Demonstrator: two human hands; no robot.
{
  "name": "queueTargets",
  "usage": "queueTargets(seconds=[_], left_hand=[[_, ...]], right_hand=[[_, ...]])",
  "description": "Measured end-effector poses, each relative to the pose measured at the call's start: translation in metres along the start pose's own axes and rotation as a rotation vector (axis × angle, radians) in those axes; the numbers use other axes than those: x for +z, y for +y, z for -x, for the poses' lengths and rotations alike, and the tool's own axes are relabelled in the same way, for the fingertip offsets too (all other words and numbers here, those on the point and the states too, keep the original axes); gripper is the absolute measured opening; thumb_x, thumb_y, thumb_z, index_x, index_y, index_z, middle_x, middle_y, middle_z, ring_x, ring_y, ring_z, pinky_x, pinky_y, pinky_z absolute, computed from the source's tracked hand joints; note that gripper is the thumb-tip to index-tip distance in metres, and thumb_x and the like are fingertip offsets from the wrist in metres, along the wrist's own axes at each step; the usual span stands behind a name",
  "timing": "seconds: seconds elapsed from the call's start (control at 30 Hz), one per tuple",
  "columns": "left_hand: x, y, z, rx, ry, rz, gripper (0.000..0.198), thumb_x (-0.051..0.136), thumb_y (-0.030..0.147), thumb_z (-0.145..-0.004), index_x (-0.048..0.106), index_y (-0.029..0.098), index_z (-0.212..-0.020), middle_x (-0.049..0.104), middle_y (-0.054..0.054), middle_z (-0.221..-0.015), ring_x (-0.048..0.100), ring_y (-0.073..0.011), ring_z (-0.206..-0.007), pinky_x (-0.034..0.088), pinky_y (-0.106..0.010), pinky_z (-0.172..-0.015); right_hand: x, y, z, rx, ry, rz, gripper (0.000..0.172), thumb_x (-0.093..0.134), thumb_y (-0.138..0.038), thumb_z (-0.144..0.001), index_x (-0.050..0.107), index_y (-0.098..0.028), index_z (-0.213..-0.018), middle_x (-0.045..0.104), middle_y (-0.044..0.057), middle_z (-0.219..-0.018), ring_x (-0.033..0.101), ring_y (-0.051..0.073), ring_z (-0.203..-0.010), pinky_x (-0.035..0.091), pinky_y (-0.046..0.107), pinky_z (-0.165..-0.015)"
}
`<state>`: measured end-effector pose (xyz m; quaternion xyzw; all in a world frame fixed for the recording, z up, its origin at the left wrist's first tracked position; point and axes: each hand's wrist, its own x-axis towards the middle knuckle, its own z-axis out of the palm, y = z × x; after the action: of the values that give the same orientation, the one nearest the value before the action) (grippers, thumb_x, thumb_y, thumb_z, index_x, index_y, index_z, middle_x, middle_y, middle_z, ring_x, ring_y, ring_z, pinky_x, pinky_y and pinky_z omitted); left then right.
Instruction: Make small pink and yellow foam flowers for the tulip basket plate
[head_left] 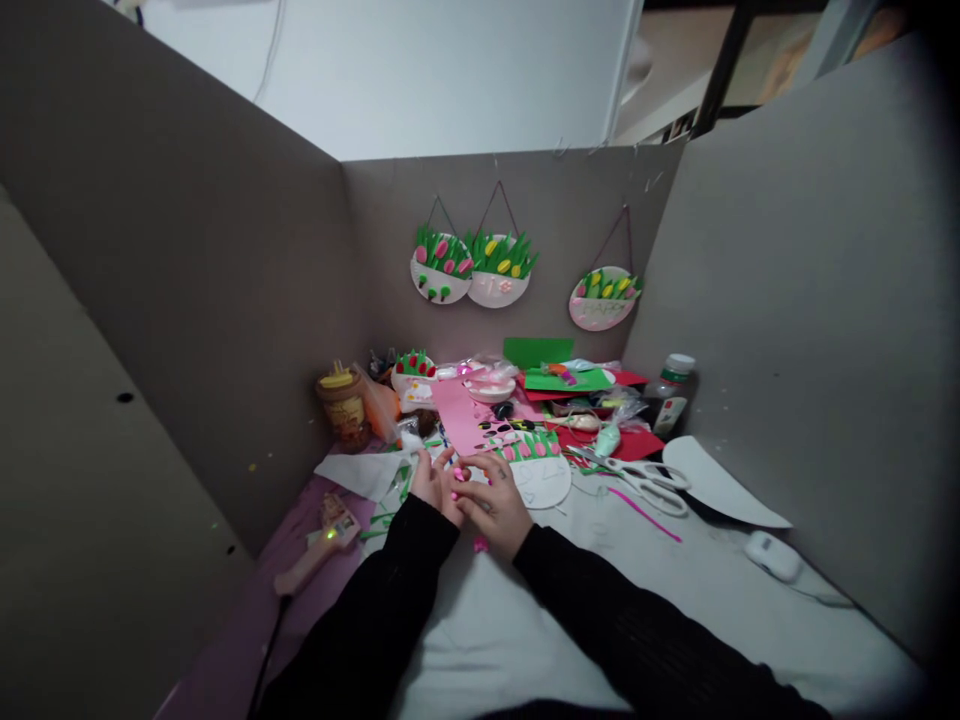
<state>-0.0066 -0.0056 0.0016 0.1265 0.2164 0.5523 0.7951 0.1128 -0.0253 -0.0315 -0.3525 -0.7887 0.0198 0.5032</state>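
Note:
My left hand [433, 480] is turned palm up with its fingers stretched out. Over that palm, my right hand [495, 505] has its thumb and fingertips drawn together at small bright pink bits [458, 474] that look like soft clay. A similar pink lump [480, 545] lies on the white cloth just below the hands. Right behind them is a white half-plate craft [546, 482] with green paper grass and pink tulips, faint outlines drawn on its front.
White scissors [649, 482], a pink pipe cleaner [645, 515] and a white case [772, 555] are at right. A glue gun [319, 555] with a lit light lies left, near a brown cup [345, 410]. Finished plates [501, 288] hang on the grey back panel.

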Motion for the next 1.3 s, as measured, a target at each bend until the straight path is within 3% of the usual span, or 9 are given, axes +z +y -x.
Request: queueTargets(seconds=[0.17,0.3,0.47,0.6,0.7,0.8,0.93,1.17,1.3], left_hand=[[-0.002,-0.002,-0.002,-0.019,0.013,-0.018,0.043,0.024,0.056,-0.084,0.044,0.018,-0.088,0.047,-0.002,-0.069,0.046,-0.0114,-0.050,0.033,-0.021,-0.041],[-0.006,0.000,-0.004,-0.030,0.058,-0.025,0.050,0.021,0.060,-0.083,0.046,0.018,-0.091,0.051,-0.005,-0.075,0.052,-0.0142,-0.056,0.042,-0.027,-0.049],[-0.008,0.006,-0.003,0.138,0.089,0.065,0.053,0.020,0.063,-0.081,0.048,0.019,-0.088,0.053,-0.006,-0.078,0.055,-0.0161,-0.062,0.047,-0.032,-0.057],[-0.007,0.005,-0.004,0.149,0.101,0.041,0.054,0.021,0.063,-0.080,0.049,0.018,-0.090,0.054,-0.007,-0.083,0.057,-0.0170,-0.067,0.048,-0.032,-0.061],[-0.007,0.006,-0.004,0.176,0.091,0.040,0.054,0.021,0.063,-0.081,0.049,0.018,-0.090,0.054,-0.008,-0.081,0.056,-0.0167,-0.064,0.048,-0.033,-0.060],[-0.006,0.008,-0.003,0.201,0.089,0.075,0.054,0.019,0.062,-0.081,0.048,0.018,-0.086,0.052,-0.006,-0.077,0.053,-0.0155,-0.059,0.047,-0.032,-0.056],[-0.006,0.008,-0.003,0.128,0.085,0.085,0.051,0.021,0.061,-0.082,0.048,0.018,-0.087,0.052,-0.006,-0.077,0.053,-0.0150,-0.059,0.047,-0.031,-0.055],[-0.008,0.009,-0.007,0.192,0.102,0.064,0.051,0.018,0.060,-0.082,0.046,0.018,-0.085,0.050,-0.005,-0.073,0.049,-0.0141,-0.053,0.043,-0.029,-0.048],[-0.006,0.008,-0.007,0.150,0.106,0.025,0.052,0.018,0.062,-0.082,0.045,0.018,-0.088,0.052,-0.006,-0.077,0.050,-0.0148,-0.055,0.042,-0.028,-0.048]], right_hand=[[0.001,0.003,0.002,-0.012,-0.029,0.007,0.016,0.054,-0.022,-0.079,0.068,-0.026,-0.087,0.051,0.004,-0.115,0.038,0.024,-0.113,0.034,0.047,-0.097],[0.001,0.002,0.004,-0.082,-0.127,0.057,0.031,0.051,-0.024,-0.080,0.060,-0.027,-0.110,0.041,0.004,-0.131,0.028,0.026,-0.122,0.031,0.049,-0.099],[0.000,-0.001,0.005,-0.118,-0.233,0.114,0.042,0.048,-0.040,-0.083,0.051,-0.026,-0.122,0.025,0.004,-0.143,0.017,0.031,-0.129,0.027,0.052,-0.100],[0.000,-0.001,0.004,-0.162,-0.290,0.140,0.050,0.043,-0.051,-0.083,0.046,-0.027,-0.127,0.014,0.004,-0.147,0.013,0.032,-0.131,0.023,0.053,-0.102],[-0.002,-0.001,0.004,-0.118,-0.278,0.170,0.054,0.037,-0.053,-0.085,0.042,-0.024,-0.130,0.017,0.007,-0.146,0.013,0.032,-0.130,0.024,0.053,-0.101],[-0.004,-0.002,0.005,-0.153,-0.266,0.137,0.049,0.038,-0.056,-0.083,0.051,-0.028,-0.122,0.020,0.004,-0.144,0.018,0.032,-0.127,0.026,0.053,-0.100],[-0.005,-0.005,0.006,-0.167,-0.263,0.125,0.053,0.036,-0.058,-0.083,0.047,-0.030,-0.126,0.024,0.005,-0.140,0.021,0.031,-0.125,0.026,0.051,-0.101],[-0.006,-0.006,0.006,-0.181,-0.183,0.073,0.037,0.046,-0.043,-0.083,0.057,-0.028,-0.115,0.039,0.007,-0.123,0.034,0.027,-0.111,0.031,0.048,-0.094],[-0.005,-0.009,0.005,-0.130,-0.181,0.068,0.044,0.046,-0.042,-0.083,0.051,-0.024,-0.123,0.039,0.009,-0.122,0.033,0.028,-0.109,0.030,0.048,-0.094]])
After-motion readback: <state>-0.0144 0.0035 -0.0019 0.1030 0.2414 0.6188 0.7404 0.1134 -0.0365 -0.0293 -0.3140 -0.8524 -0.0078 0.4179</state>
